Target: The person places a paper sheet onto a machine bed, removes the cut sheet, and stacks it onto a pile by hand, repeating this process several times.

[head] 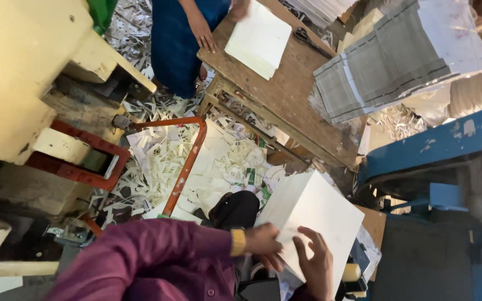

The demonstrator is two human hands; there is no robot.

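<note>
Hands of the person wearing the camera work at the bottom of the view on a thick white paper stack (pixel 313 214) that rests tilted in front of them. The left hand (pixel 263 245), coming out of a purple sleeve with a yellow cuff, has its fingers curled against the stack's near edge, partly tucked under it. The right hand (pixel 314 262) lies on top of the stack's lower part with fingers spread and bent, pressing the sheets. Beyond the stack, the floor is covered in white paper trimmings (pixel 163 161), heaped inside and around an orange metal frame (pixel 188 159). A cream-coloured machine (pixel 23 72) fills the left side, with a red-edged opening below it; what lies inside the opening cannot be made out. At the top, another person in blue clothing stands at a wooden table (pixel 285 95), one hand (pixel 202 30) flat on the tabletop beside a second pile of cream sheets (pixel 258 39). Black scissors (pixel 308 39) lie just past that pile. Grey-and-white printed bundles (pixel 397 56) fan out at the table's right end, above a blue machine (pixel 436 145).
</note>
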